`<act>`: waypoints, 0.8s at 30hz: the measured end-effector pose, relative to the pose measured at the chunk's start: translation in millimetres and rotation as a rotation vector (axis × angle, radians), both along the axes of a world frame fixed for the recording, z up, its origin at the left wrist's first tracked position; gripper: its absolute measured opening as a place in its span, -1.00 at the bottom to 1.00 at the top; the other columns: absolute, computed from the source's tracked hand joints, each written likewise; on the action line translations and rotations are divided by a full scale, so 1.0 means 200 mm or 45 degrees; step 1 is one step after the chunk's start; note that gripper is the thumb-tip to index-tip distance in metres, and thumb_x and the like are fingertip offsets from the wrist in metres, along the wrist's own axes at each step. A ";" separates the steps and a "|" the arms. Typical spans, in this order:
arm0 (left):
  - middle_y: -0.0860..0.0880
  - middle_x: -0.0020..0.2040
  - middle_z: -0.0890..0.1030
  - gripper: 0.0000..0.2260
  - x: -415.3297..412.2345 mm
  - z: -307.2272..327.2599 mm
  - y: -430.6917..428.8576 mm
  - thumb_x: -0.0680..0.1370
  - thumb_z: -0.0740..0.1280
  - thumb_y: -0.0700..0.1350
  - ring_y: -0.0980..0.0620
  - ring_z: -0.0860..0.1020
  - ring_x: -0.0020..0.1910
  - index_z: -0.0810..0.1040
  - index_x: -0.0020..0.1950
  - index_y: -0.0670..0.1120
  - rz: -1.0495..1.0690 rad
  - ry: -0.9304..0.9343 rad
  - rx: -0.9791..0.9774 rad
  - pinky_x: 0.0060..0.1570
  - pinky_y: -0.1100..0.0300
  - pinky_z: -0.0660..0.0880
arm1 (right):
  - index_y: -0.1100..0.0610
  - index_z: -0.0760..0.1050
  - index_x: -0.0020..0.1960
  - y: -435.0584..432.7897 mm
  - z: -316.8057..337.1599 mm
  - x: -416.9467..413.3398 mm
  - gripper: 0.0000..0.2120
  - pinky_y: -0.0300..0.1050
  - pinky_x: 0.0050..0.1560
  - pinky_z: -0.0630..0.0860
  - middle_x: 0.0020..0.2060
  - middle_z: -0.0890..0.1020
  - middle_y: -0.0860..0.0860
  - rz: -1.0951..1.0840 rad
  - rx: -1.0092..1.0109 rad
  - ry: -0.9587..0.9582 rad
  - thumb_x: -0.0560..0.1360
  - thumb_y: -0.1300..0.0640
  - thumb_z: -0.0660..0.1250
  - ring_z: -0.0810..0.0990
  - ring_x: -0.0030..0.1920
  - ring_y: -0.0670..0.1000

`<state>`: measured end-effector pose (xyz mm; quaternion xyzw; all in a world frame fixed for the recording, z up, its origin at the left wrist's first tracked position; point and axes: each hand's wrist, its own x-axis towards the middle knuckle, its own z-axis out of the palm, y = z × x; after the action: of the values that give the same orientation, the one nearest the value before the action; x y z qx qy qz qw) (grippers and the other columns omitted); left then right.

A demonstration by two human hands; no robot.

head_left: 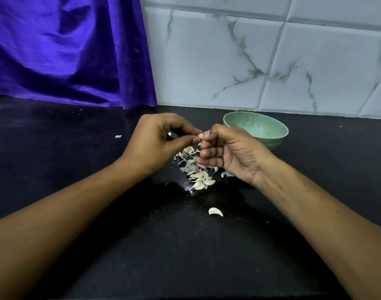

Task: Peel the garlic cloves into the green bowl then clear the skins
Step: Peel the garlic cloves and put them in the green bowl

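At the centre of the frame my left hand [157, 137] pinches a clove [200, 136] between thumb and fingertips, with the other fingers curled. My right hand [228, 152] meets it from the right side. Its fingers are curled too, and its thumb and first finger pinch the same clove at the other end. So both hands are closed on this one clove and hold it in the air, above the pile [198, 176].

The pile lies on the counter [77, 148], just below the hands. It is a mix of pale cloves and thin skins, and it reaches a little under the right palm. I cannot tell which of its cloves are peeled. A lone clove [215, 211] lies apart, lower in the frame, between my two forearms. A small white scrap [118, 136] lies left of the left hand.

The counter is black and slightly speckled. It runs back to a wall of white tiles [250, 61] with grey veins, in the upper right. A shiny purple cloth [66, 50] hangs in the upper left, down to the counter.

The bowl [276, 142] stands near the wall, just behind the right hand. It is green and upright. Inside I see its speckled wall; the hand hides its near left edge.
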<state>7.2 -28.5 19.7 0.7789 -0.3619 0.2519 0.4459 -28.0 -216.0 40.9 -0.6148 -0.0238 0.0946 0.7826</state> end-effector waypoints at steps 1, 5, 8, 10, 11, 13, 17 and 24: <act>0.06 -0.11 0.75 -0.90 0.00 0.00 0.00 0.50 0.57 -0.16 0.05 0.71 -0.10 0.77 0.00 -0.09 -0.036 0.053 -0.041 -0.13 0.15 0.62 | 0.23 0.62 -0.30 -0.01 0.01 0.00 -0.71 0.00 -0.18 0.70 -0.39 0.62 0.07 0.036 0.039 0.025 0.56 0.34 0.26 0.61 -0.47 -0.05; -0.03 -0.08 0.76 -0.86 0.00 0.01 0.00 0.51 0.55 -0.18 -0.06 0.73 -0.08 0.74 0.04 -0.16 -0.193 0.204 -0.208 -0.06 0.07 0.64 | 0.21 0.68 -0.30 -0.02 0.02 0.00 -0.65 -0.06 -0.27 0.70 -0.40 0.58 0.01 0.148 0.152 0.079 0.58 0.30 0.23 0.55 -0.48 -0.11; -0.13 -0.05 0.75 -0.80 0.00 0.01 -0.01 0.53 0.52 -0.20 -0.21 0.71 -0.04 0.71 0.16 -0.16 -0.248 0.241 -0.290 -0.03 -0.02 0.65 | 0.26 0.62 -0.09 -0.01 0.02 0.00 -0.80 -0.09 -0.29 0.68 -0.38 0.56 0.00 0.171 0.188 0.055 0.59 0.28 0.23 0.55 -0.46 -0.11; -0.15 -0.01 0.74 -0.77 -0.01 0.00 -0.02 0.56 0.49 -0.20 -0.23 0.70 0.00 0.70 0.21 -0.13 -0.254 0.230 -0.268 0.04 -0.08 0.66 | 0.25 0.61 -0.06 -0.01 0.02 0.00 -0.82 -0.09 -0.26 0.69 -0.37 0.57 0.00 0.168 0.138 0.003 0.60 0.28 0.24 0.58 -0.44 -0.10; -0.11 -0.01 0.74 -0.79 -0.01 0.00 -0.02 0.56 0.49 -0.21 -0.17 0.71 0.02 0.70 0.19 -0.12 -0.263 0.241 -0.276 0.06 -0.06 0.67 | 0.25 0.61 -0.05 -0.01 0.01 0.00 -0.83 -0.08 -0.25 0.69 -0.36 0.58 0.00 0.160 0.112 -0.026 0.60 0.29 0.24 0.59 -0.43 -0.09; -0.02 -0.04 0.75 -0.84 -0.01 -0.01 -0.04 0.56 0.48 -0.25 0.00 0.71 -0.02 0.70 0.13 -0.14 -0.280 0.303 -0.358 0.01 0.10 0.65 | 0.26 0.60 -0.05 -0.01 0.00 0.01 -0.87 -0.04 -0.22 0.71 -0.35 0.59 0.03 0.122 0.014 -0.092 0.59 0.32 0.27 0.61 -0.42 -0.06; 0.06 -0.13 0.72 -0.88 0.00 0.00 -0.04 0.55 0.48 -0.28 0.16 0.62 -0.17 0.68 0.08 -0.18 -0.246 0.447 -0.569 -0.17 0.26 0.58 | 0.24 0.56 -0.10 -0.01 -0.03 0.01 -0.92 0.05 -0.17 0.70 -0.31 0.65 0.12 0.074 -0.252 -0.209 0.55 0.35 0.37 0.64 -0.40 0.02; 0.00 -0.19 0.68 -0.85 0.01 -0.01 -0.03 0.59 0.43 -0.24 0.15 0.58 -0.25 0.71 0.14 -0.10 -0.137 0.601 -0.566 -0.28 0.27 0.60 | 0.23 0.62 -0.12 -0.08 -0.03 0.05 -0.90 -0.03 -0.28 0.69 -0.33 0.68 0.13 -0.079 -0.522 -0.429 0.46 0.36 0.51 0.70 -0.36 0.05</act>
<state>8.3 -34.7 18.1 0.6790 -0.2255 0.1134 0.6894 -18.6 -232.8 35.3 -0.7680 -0.1152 -0.0300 0.6292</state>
